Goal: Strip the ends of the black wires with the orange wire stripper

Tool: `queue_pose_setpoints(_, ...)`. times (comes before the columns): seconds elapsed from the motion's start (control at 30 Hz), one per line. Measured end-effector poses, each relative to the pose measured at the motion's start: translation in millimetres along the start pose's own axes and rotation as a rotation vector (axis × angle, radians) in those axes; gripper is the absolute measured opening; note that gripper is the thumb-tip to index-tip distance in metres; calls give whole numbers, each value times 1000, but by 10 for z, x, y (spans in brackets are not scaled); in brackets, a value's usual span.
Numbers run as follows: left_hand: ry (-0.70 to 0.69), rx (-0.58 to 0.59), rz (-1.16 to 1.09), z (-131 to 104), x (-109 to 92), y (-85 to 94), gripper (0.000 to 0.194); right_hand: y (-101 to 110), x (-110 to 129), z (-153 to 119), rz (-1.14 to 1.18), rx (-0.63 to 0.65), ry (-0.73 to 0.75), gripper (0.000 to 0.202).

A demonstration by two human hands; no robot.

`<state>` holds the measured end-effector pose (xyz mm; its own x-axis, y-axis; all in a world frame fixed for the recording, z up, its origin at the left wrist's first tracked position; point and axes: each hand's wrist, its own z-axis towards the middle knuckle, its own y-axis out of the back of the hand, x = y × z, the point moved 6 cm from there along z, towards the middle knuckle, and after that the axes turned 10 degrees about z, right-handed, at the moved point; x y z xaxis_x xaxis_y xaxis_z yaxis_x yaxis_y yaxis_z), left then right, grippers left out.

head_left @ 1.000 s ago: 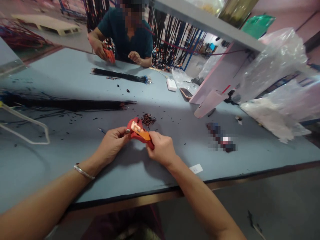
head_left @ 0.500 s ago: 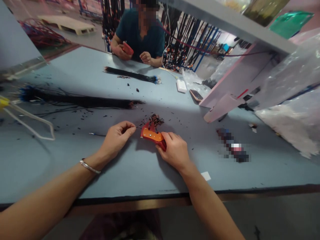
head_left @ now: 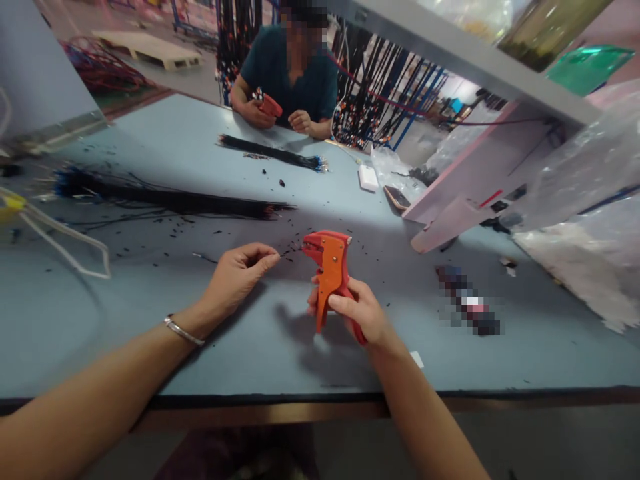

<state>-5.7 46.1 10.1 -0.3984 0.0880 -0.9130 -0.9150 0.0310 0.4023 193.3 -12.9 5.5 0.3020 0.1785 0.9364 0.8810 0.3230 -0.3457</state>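
Raised above the table, a red and orange wire stripper (head_left: pixel 334 260) is gripped in my right hand (head_left: pixel 363 308), its jaws pointing left and its handles apart. My left hand (head_left: pixel 245 270) pinches a thin dark wire (head_left: pixel 286 255), whose tip points at the jaws. A wire with a pale end (head_left: pixel 205 257) shows behind my left hand on the table. Farther off lies a long bundle of black wires (head_left: pixel 180 200), with blue ends at the left and bare copper-coloured ends at the right.
Across the table (head_left: pixel 250 360) a person (head_left: pixel 295 80) holds a red tool (head_left: pixel 270 105) near a smaller wire bundle (head_left: pixel 270 152). A white box (head_left: pixel 367 178), a phone (head_left: pixel 397 198) and a shelf post (head_left: pixel 460 167) stand right. A yellow-and-white tool (head_left: pixel 75 247) is left.
My right hand has turned the wire stripper from lying low to upright, and its jaws now face my left hand. The clump of scraps behind it is now hidden. The view has shifted slightly.
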Motion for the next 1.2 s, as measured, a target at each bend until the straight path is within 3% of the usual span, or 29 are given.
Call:
queue_pose_setpoints(0.1,-22,1,41,9,22,13,21,-20,-165,36,267,16,-159,37)
queue_pose_setpoints(0.27,-19,34,53,6,45,6,19,-68,-250,73,399,31,-231,36)
queue_pose_setpoints(0.57,-76,55,77,-15,-26,-20,19,-166,-272,54,417,81,-258,34)
queue_pose_setpoints(1.2,-35,111,-6,-31,-83,-83,23,-145,-312,47,387,74,-247,33)
